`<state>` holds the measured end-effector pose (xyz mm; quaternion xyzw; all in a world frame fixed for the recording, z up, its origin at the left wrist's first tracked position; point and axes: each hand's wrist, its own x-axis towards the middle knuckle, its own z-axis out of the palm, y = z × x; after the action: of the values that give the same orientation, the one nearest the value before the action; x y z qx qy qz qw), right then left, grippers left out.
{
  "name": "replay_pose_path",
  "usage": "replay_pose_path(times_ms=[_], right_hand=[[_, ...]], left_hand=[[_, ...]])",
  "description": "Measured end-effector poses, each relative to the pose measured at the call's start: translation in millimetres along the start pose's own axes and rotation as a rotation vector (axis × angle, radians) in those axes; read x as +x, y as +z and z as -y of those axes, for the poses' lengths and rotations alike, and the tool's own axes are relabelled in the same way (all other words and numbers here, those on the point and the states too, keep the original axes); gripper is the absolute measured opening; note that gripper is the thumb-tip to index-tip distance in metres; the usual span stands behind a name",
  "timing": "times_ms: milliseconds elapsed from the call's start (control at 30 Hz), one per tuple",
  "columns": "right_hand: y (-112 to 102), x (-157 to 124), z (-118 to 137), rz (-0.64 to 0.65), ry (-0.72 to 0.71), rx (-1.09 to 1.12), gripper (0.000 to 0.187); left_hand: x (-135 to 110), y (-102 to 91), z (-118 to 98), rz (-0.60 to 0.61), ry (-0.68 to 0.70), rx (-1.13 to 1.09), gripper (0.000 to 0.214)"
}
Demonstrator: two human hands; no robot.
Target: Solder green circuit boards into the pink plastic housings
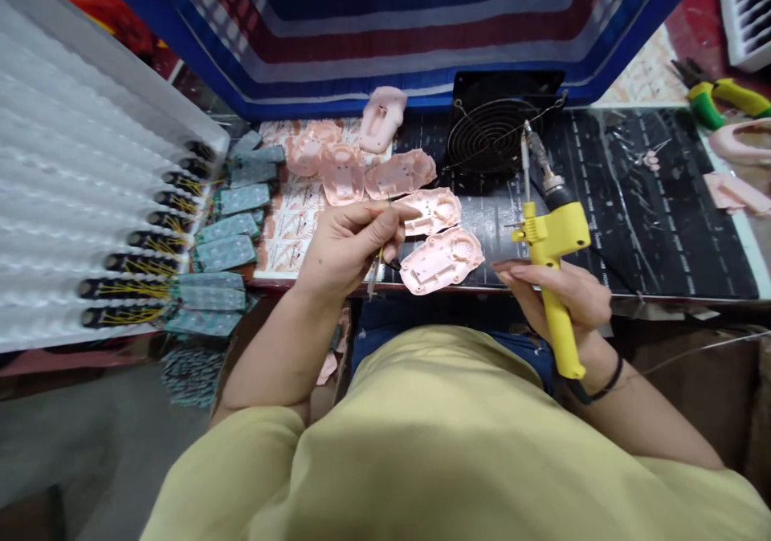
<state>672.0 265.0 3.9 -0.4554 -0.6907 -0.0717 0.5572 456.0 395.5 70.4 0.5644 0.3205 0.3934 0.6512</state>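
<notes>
My left hand [355, 244] is closed in a pinch on thin wires [377, 272], whose tips stick out above the thumb and whose lower ends hang below the fingers. What the wires join to is hidden. In my right hand [569, 296] is a yellow soldering gun [557, 244], held by its handle with the metal tip pointing up and away from me. Between the hands, near the table's edge, lies a pink plastic shell half [442, 262], inner side up. A second pink shell half [437, 210] sits just behind it, partly covered by my left fingers.
Several more pink shells [401, 173] lie farther back. A black fan [497, 132] stands before a blue crate [397, 91]. At left, green circuit boards [226, 252] hang by yellow wires from a white foam tray [96, 164]. Pliers [728, 98] rest at far right.
</notes>
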Motion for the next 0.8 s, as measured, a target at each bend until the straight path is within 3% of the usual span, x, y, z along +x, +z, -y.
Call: replay_pose_path(times_ms=[167,267,400,500,667,800], right_hand=[[0,-4,-21,0.284,-0.099,-0.129,0.035],[8,-8,-27,0.358,-0.111,-0.147,0.03],[15,-11,-22,0.299,-0.103,-0.261,0.022],[19,-13,-13,0.255,-0.093,-0.252,0.021],[21,-10,-2,0.179,0.014,-0.04,0.027],[0,1,4,0.109,-0.019,0.025,0.026]], left_hand=[[7,0.4,10,0.086,0.019,0.089,0.047],[7,0.1,14,0.167,0.06,0.272,0.04],[4,-3.0,20,0.265,0.266,0.783,0.017],[3,-4.2,30,0.324,0.429,1.081,0.013],[2,-4.4,46,0.401,0.528,1.217,0.014],[1,-6.2,47,0.391,0.511,1.191,0.009]])
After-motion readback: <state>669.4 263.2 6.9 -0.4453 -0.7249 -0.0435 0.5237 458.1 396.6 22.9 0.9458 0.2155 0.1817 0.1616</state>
